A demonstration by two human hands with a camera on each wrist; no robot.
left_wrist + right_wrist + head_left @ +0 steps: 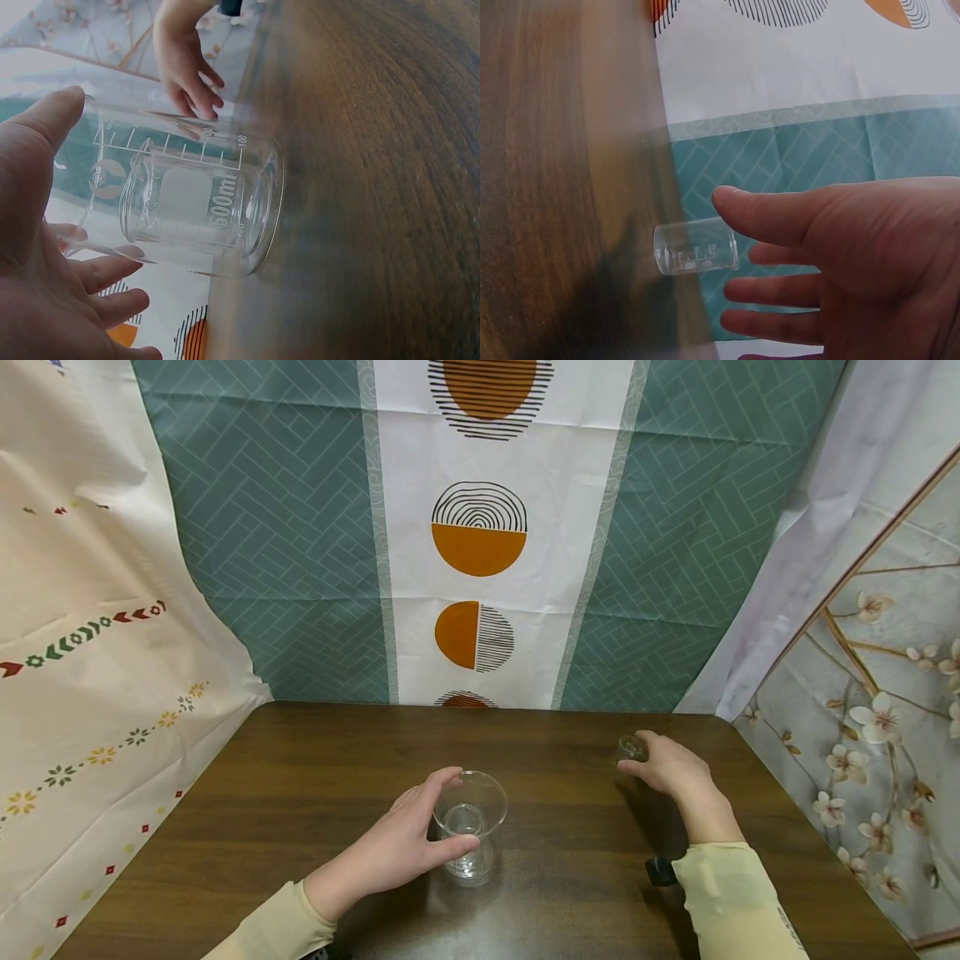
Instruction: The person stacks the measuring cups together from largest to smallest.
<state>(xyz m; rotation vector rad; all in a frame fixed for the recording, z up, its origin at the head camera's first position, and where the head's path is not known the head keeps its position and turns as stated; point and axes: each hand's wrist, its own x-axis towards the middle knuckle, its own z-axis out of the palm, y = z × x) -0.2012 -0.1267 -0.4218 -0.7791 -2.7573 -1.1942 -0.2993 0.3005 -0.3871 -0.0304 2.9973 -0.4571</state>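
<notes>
A large clear glass beaker (491, 827) with white markings stands upright on the table, and a smaller glass beaker (184, 195) sits inside it. My left hand (397, 843) is at the near left side of the large beaker, thumb and fingers spread about its upper part. Whether they touch the glass I cannot tell. Toward the back right, a very small beaker (628, 748) stands on the table. Beside it is my right hand (675, 770), its thumb close to the rim and its fingers fairly straight; in the right wrist view none curls round the little beaker (694, 247).
The dark wood table (330, 752) has a patterned green and white cloth (300, 635) hanging behind its back edge. Printed cloths hang at the left (97, 693) and right (847, 735) sides. A black wrist device (661, 871) is at the right sleeve.
</notes>
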